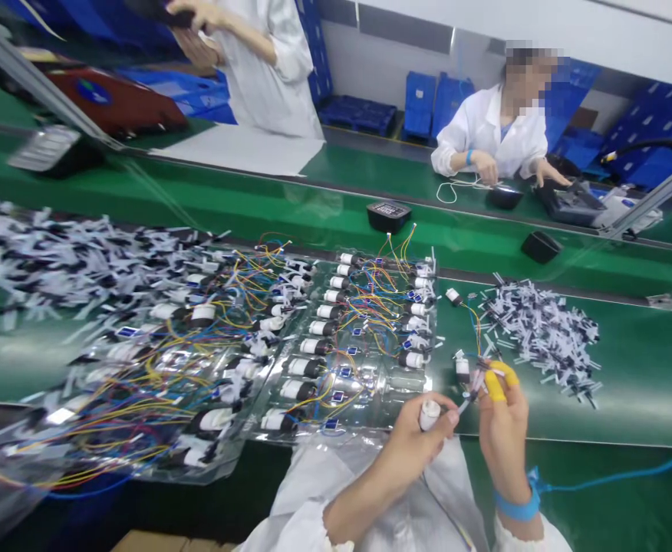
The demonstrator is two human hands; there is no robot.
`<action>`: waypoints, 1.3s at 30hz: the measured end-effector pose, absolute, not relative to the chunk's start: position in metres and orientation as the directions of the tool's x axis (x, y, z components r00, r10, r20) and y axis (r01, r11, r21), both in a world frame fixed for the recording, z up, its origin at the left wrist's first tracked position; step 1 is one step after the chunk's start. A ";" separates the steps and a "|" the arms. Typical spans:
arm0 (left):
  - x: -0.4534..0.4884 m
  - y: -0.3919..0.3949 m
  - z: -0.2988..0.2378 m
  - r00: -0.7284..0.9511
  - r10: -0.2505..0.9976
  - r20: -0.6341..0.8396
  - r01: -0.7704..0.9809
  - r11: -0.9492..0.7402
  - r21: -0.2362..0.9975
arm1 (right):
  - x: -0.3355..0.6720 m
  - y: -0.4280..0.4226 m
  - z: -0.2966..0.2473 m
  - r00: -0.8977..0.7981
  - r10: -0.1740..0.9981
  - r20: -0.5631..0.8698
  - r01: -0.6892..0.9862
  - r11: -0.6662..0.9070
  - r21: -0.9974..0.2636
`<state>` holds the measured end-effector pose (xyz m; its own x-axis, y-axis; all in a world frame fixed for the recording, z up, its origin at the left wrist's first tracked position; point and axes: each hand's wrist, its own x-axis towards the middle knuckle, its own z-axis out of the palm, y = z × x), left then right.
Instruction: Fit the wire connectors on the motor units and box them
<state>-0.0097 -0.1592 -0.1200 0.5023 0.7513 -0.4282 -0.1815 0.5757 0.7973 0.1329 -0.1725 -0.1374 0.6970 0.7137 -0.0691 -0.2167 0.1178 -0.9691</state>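
My left hand [422, 433] is closed around a white cylindrical part [429, 414] that looks like a small motor. Its thumb and forefinger also touch a thin pale strip [463, 405]. Yellow covers sit on two fingers of my right hand [502, 406], which pinches a small black-and-white piece [476, 383] right beside the left fingertips. Just left of that hand, a white-and-black cylinder [462, 366] rests on the green surface. Farther back lies another cylinder [454, 297] with coloured wires. Thin wires [445, 510] hang below my left hand.
See-through trays [390, 381] with several wired cylinders lie left of my hands. Loose black-and-white pieces form piles at right [543, 333] and far left [83, 257]. A blue cord [617, 481] runs from my right wristband. Two co-workers in white are across the green line [652, 345].
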 end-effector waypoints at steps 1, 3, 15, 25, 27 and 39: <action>-0.008 -0.159 -0.120 0.513 0.749 -0.419 -0.178 0.571 0.802 | 0.134 -0.172 -0.138 0.700 0.711 -0.066 -0.213 0.118 -0.970; -0.005 -0.158 -0.120 0.533 0.747 -0.398 -0.172 0.556 0.813 | 0.138 -0.172 -0.137 0.708 0.704 -0.061 -0.198 0.115 -0.973; 0.005 -0.150 -0.141 0.388 0.784 -0.485 -0.166 0.577 0.800 | 0.178 -0.178 -0.128 0.837 0.546 -0.033 -0.206 0.258 -0.944; -0.022 -0.155 -0.103 0.468 0.847 -0.252 0.117 0.223 0.968 | 0.133 -0.200 -0.110 0.458 0.880 -0.129 -0.370 0.057 -0.927; -0.029 -0.155 -0.095 0.488 0.834 -0.256 0.133 0.219 0.967 | 0.125 -0.203 -0.108 0.376 0.918 -0.124 -0.346 0.015 -0.938; -0.057 -0.156 -0.082 0.443 0.887 -0.130 0.315 -0.018 0.949 | 0.107 -0.211 -0.087 0.233 0.967 0.102 0.063 0.089 -0.994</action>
